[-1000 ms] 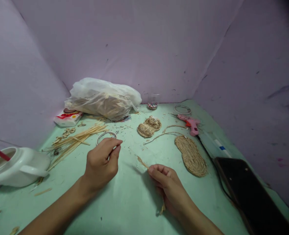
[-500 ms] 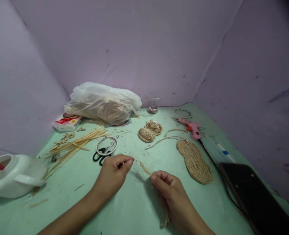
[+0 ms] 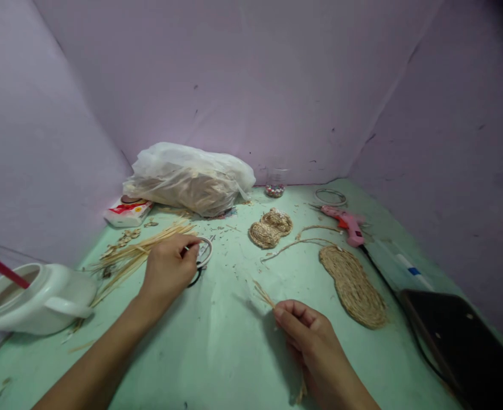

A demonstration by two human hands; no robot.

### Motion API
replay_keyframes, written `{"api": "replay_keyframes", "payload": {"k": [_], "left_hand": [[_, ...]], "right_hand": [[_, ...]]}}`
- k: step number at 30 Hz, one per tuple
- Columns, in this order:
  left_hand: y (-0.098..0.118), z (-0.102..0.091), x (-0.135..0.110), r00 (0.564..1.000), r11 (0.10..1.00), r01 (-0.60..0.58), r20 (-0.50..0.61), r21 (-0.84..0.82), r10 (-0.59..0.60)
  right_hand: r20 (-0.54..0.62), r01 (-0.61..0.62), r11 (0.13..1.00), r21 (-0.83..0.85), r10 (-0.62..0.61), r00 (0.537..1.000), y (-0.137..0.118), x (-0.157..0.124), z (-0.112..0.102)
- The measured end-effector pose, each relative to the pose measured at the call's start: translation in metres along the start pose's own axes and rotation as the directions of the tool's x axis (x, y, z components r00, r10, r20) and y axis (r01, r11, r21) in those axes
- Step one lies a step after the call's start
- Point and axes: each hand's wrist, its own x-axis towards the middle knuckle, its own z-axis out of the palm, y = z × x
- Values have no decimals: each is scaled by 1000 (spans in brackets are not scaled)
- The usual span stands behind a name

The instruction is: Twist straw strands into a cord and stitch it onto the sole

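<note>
My left hand (image 3: 168,267) rests on the green table (image 3: 230,347) with its fingers curled over a pair of black-handled scissors (image 3: 195,279) and a pale ring (image 3: 206,251) lying on them. It seems to grip the scissors, though most of them are hidden under the hand. My right hand (image 3: 313,341) is nearer to me, and its fingers pinch a thin bundle of dry straw (image 3: 263,294). The straw's frayed tip points up and left, and its other end sticks out below my wrist.
A pile of straw sticks (image 3: 144,246) lies left of my left hand, beside a white pot (image 3: 38,299). Behind are a plastic bag (image 3: 192,179), a bead jar (image 3: 276,186) and a red-white box (image 3: 127,210). To the right lie woven pieces (image 3: 351,279) (image 3: 271,228), a pink glue gun (image 3: 346,219) and a dark tablet (image 3: 460,336).
My left hand came toward my right hand, then went back out left onto the scissors and ring. My right hand kept hold of the straw. The view shifted slightly.
</note>
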Motion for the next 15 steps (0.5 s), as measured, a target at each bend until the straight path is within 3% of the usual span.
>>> {"api": "replay_keyframes", "payload": {"k": [2,4,7,9,11,15], "left_hand": [[-15,-13,13,997,975,-71,53,210,61],[-25,-23,22,972,949,-146,218,279,86],[-30,-26,23,876,938,-260,466,231,128],[-29,-22,20,805,924,-333,567,187,176],[-28,-16,17,771,908,-376,605,184,197],[-27,-11,16,801,895,-379,568,235,190]], "right_hand": [[-18,-7,999,49,8,1000,-2,-1,-2],[-44,-18,995,98,22,999,-3,0,-4],[-74,-30,989,145,41,996,-5,2,-7],[-77,-27,985,170,41,996,-7,3,-7],[-80,-26,982,187,42,996,-7,4,-7],[-80,-21,982,189,37,996,-7,3,-7]]}}
